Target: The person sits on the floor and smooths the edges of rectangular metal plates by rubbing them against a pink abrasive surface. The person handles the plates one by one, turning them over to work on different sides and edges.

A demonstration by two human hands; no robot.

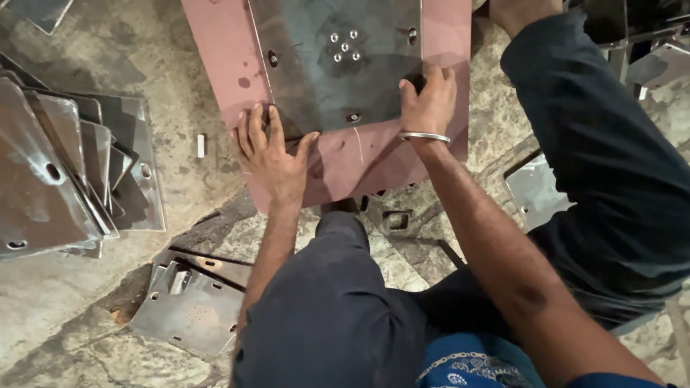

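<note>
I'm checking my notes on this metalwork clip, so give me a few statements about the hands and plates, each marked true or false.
1. Both hands rest on the near edge of the dark square steel plate. True.
2. The left hand wears a silver bangle. False: the silver bangle is on the wrist of the right hand.
3. The dark plate lies on a pink-red flat slab. True.
4. The stack of shiny metal plates sits on the person's right. False: it lies on the left.
5. The dark plate has a cluster of small holes near its middle. True.
</note>
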